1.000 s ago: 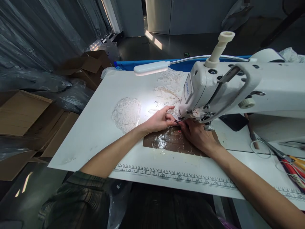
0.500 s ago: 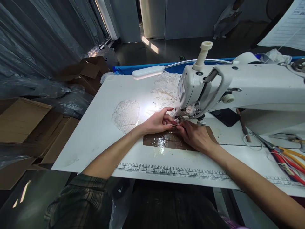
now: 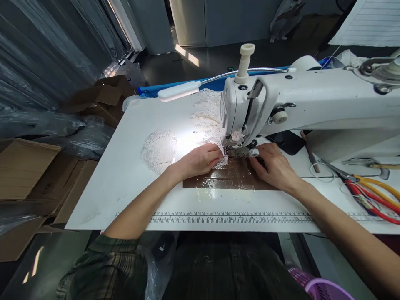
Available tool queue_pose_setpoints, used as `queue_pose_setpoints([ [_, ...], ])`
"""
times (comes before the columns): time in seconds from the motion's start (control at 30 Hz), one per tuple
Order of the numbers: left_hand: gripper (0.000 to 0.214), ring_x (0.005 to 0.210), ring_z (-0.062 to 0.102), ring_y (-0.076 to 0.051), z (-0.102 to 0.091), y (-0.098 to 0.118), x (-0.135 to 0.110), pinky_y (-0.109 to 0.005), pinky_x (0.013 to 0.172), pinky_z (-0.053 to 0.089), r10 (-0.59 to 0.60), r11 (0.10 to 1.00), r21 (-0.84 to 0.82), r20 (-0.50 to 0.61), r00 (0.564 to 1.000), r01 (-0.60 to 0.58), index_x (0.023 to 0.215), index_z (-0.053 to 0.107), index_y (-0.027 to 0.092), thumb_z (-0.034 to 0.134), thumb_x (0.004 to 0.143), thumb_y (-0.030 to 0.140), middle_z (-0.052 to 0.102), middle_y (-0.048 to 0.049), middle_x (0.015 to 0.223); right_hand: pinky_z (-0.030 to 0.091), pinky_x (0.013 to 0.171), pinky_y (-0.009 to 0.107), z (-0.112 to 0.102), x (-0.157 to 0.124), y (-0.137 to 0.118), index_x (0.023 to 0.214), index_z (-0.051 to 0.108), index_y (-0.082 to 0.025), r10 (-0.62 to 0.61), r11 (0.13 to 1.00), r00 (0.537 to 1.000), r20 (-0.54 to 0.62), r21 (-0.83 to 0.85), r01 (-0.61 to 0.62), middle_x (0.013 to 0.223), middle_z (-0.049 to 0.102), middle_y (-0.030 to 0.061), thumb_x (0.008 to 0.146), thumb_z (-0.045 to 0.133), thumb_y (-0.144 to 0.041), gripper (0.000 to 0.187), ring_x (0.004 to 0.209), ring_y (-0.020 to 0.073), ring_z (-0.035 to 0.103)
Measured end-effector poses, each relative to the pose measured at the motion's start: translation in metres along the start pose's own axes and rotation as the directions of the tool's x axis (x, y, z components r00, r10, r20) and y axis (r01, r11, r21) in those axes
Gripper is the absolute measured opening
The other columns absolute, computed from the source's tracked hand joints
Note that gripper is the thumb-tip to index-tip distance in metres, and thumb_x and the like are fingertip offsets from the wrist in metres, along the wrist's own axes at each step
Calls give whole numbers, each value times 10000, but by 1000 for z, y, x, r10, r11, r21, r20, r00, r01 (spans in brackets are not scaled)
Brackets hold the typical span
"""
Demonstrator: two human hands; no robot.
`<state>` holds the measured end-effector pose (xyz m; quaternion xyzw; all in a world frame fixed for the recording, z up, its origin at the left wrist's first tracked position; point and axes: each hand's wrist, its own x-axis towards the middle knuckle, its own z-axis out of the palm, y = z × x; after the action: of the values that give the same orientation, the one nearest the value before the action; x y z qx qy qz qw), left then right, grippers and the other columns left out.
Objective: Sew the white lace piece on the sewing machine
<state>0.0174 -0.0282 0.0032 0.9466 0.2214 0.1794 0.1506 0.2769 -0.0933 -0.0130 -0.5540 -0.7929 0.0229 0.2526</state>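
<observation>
White lace [image 3: 221,162] lies under the needle area of a white sewing machine [image 3: 239,98]. My left hand [image 3: 204,159] is closed on its edge just left of the presser foot, fingertips pinched. My right hand [image 3: 276,168] rests right of the needle area, thumb and forefinger apart beside a small white knob [image 3: 253,152], with no cloth visible between them. Beneath both hands is a shiny brown sheet [image 3: 231,177] on the white table [image 3: 125,166]. A rounded lace piece [image 3: 158,151] lies flat to the left, and more lace [image 3: 206,110] is heaped behind the lit spot.
A lamp [image 3: 179,91] on a bendable arm hangs over the table. Scissors with orange handles [image 3: 375,187] and red-handled tools [image 3: 371,200] lie at the right. A printed ruler [image 3: 218,217] runs along the front edge. Cardboard boxes [image 3: 28,166] stand left; a person [image 3: 286,21] is at the back.
My hands, close together at the needle before, are now apart: the right has moved rightward away from the lace. More lace shows by the left fingers. The view has shifted slightly.
</observation>
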Motion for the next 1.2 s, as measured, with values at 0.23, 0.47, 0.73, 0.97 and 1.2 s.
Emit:
queue_pose_setpoints([
  [0.23, 201, 913, 646, -159, 16, -2, -1, -302, 795, 563, -3, 1000, 1, -21, 1000, 3, 1007, 680, 140, 513, 965, 243, 664, -91, 1017, 428, 666, 320, 14, 14, -21, 941, 633, -172, 130, 948, 967, 219, 259, -186, 814, 654, 68, 909, 440, -316, 243, 702, 195, 579],
  [0.47, 195, 850, 651, -154, 21, 1, 4, -301, 770, 538, -82, 996, 26, -103, 991, 85, 919, 696, 168, 517, 947, 241, 697, -51, 926, 448, 713, 318, 26, 6, -15, 973, 647, -180, 103, 947, 990, 100, 293, -128, 945, 670, 78, 881, 463, -235, 213, 821, 204, 608],
  [0.73, 187, 902, 638, -166, 15, 0, 3, -319, 812, 530, -29, 999, -15, -47, 998, 28, 997, 675, 165, 526, 927, 254, 676, -65, 967, 463, 704, 327, 27, 2, -14, 977, 652, -195, 122, 954, 987, 109, 261, -147, 951, 668, 75, 892, 477, -269, 208, 815, 211, 610],
  [0.97, 191, 825, 635, -152, 21, -1, 7, -309, 778, 509, -57, 998, 21, -93, 994, 59, 876, 683, 169, 524, 936, 256, 674, -43, 885, 462, 675, 316, 26, 2, -15, 965, 661, -193, 135, 947, 984, 119, 278, -163, 934, 669, 73, 915, 464, -316, 237, 761, 194, 611],
  [1.2, 195, 831, 633, -145, 25, -2, 4, -300, 752, 505, -61, 998, 7, -168, 984, 63, 896, 685, 160, 521, 941, 256, 673, -60, 930, 453, 657, 302, 23, 1, -24, 1023, 677, -178, 140, 954, 985, 102, 253, -162, 923, 669, 84, 931, 444, -321, 289, 737, 186, 606],
])
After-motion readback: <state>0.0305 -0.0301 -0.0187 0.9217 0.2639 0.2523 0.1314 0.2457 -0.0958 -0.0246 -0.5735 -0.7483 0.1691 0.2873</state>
